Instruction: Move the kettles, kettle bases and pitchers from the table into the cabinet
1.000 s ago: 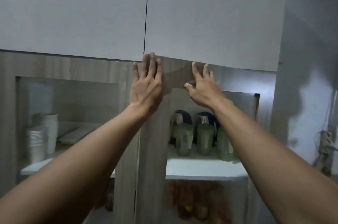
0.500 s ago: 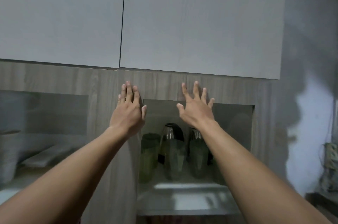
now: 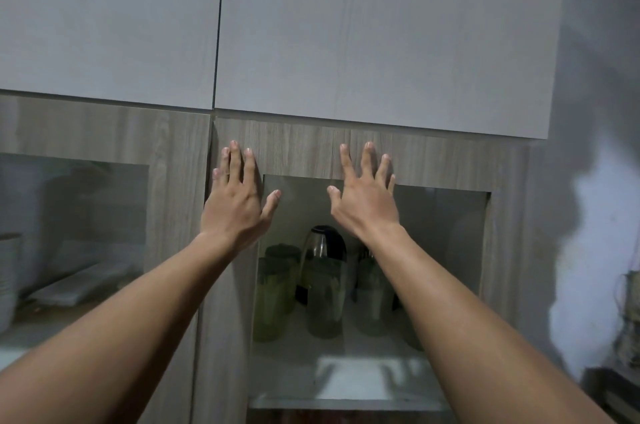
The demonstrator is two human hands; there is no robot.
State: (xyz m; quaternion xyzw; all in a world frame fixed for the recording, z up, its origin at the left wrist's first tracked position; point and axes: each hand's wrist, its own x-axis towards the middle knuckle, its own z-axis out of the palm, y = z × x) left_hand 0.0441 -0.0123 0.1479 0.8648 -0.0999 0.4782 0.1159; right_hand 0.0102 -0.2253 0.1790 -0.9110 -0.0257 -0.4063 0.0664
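Left hand, right hand open, flat against glass-front cabinet door; kettle behind.

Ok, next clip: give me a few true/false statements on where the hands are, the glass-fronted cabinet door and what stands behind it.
1. Both hands are spread flat on the wood-grain cabinet door with the glass pane. True: left hand and right hand press its top rail.
2. The right hand holds a pitcher. False: it is empty, fingers splayed on the door.
3. A steel electric kettle with a black lid stands behind the glass. True.
4. The green-tinted translucent pitchers stand on the table. False: they are on the white cabinet shelf, behind the pane.
5. The pale grey upper doors hang open. False: both look shut.
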